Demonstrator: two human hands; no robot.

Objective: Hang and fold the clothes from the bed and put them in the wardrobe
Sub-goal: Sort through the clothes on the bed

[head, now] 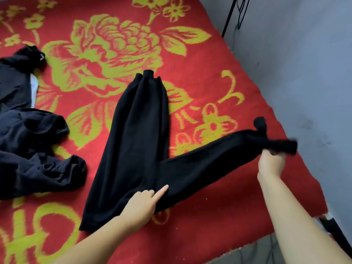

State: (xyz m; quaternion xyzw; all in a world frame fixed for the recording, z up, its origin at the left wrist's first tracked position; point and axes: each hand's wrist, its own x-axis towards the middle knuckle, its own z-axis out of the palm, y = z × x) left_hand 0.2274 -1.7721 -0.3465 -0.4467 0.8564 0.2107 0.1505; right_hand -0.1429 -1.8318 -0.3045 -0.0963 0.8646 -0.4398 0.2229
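Note:
Black trousers [133, 140] lie spread on the red and yellow flowered blanket [200, 63], one leg pointing away from me and the other stretched out to the right. My right hand [270, 163] grips the cuff end of the right leg, lifted slightly off the bed near its right edge. My left hand [144, 202] rests on the crotch area of the trousers, index finger straight and pressing the fabric, the other fingers curled under.
A pile of dark clothes [32, 145] lies crumpled at the left of the bed, with a black garment [21, 73] and a bit of white behind it. A grey wall [304, 63] runs along the right. A black pole [229, 16] stands at the far corner.

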